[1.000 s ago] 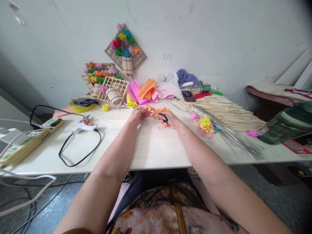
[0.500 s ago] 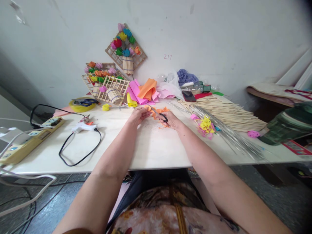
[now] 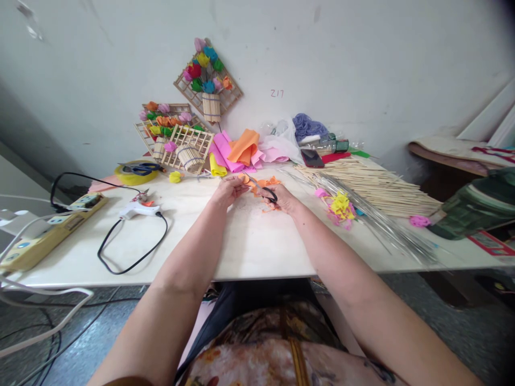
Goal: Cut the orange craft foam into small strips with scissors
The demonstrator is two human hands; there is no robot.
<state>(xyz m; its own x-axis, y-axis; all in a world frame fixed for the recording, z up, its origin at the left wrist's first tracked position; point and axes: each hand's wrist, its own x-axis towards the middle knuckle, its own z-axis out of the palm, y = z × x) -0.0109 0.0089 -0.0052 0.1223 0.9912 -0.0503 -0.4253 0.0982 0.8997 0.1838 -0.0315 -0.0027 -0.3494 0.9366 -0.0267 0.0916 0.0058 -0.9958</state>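
Note:
Dark-handled scissors are in my right hand, whose fingers are wrapped round the loops. Their blades point left and away, toward my left hand. Between the thumb and fingers of my left hand is a small piece of orange crepe paper, right at the blade tips. Orange paper scraps lie on the table behind and under the scissors. My fingers partly hide the held piece.
Rolls of pink and orange crepe paper lie at the back. Flower-decorated stick lattices stand left. Thin wooden sticks, wires and a green bottle are right. A white glue gun and power strip lie left.
Both hands stay in nearly the same place. The scissor blades look slightly closer together at the orange paper.

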